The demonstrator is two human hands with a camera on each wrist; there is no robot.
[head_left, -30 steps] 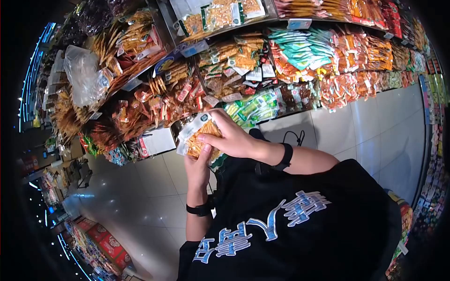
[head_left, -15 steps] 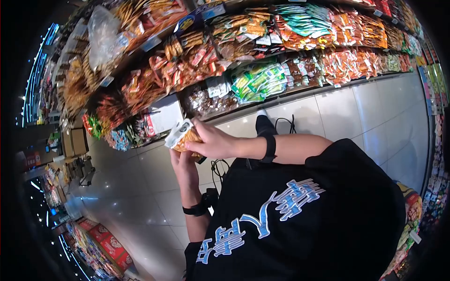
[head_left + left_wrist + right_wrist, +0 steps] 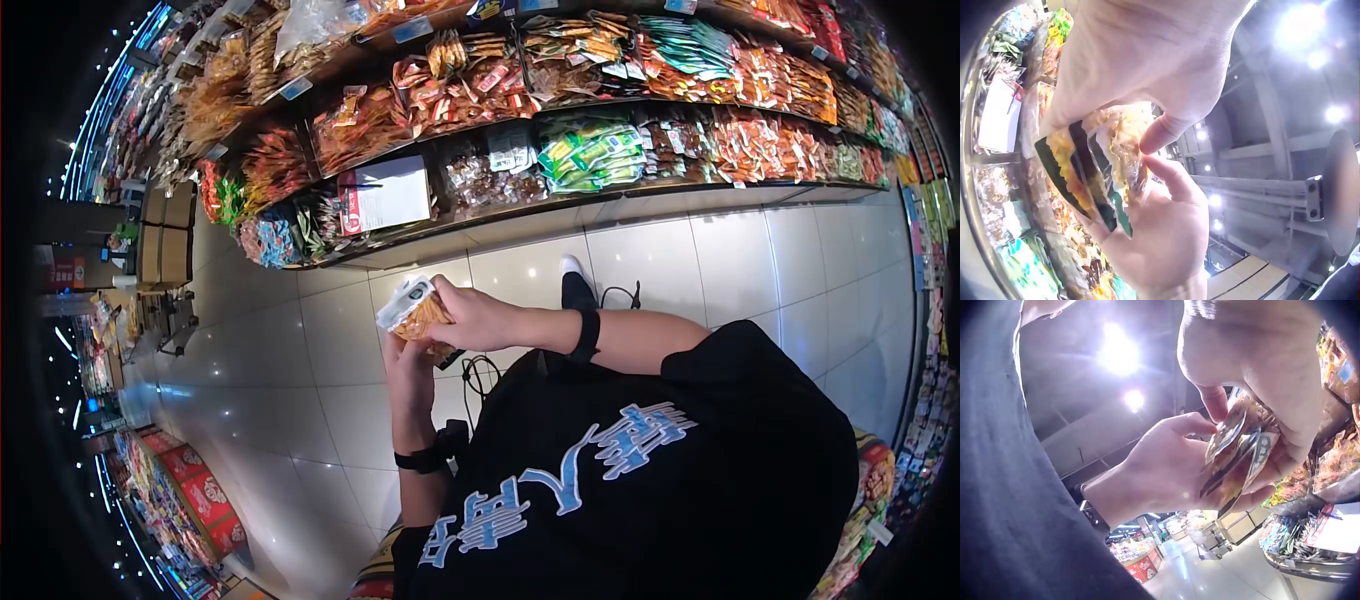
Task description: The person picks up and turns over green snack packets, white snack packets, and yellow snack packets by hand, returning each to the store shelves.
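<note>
Both hands hold snack packets (image 3: 420, 312) in front of the chest, with yellow-orange pieces behind clear film and a pale top strip. My right hand (image 3: 482, 318) grips them from the right, thumb over the front. From below, my left hand (image 3: 408, 380) holds their lower left side. In the left wrist view, the packets (image 3: 1113, 162) overlap like a small stack, dark edges fanned, with both thumbs close together on them. The right wrist view has the packets (image 3: 1241, 447) between the two palms; the fingers partly hide them.
A curved shelf of bagged snacks runs across the front, with green packets (image 3: 592, 155) and a white sheet (image 3: 390, 192) on its lowest tier. Pale floor tiles (image 3: 340, 345) lie below. Cardboard boxes (image 3: 165, 240) stand at the left, a red-sided display (image 3: 205, 490) at lower left. A black cable (image 3: 480, 375) hangs near the body.
The head view has swung so the shelf sits higher and farther off, with more floor showing. Both hands keep hold of the packets, now away from the shelf edge.
</note>
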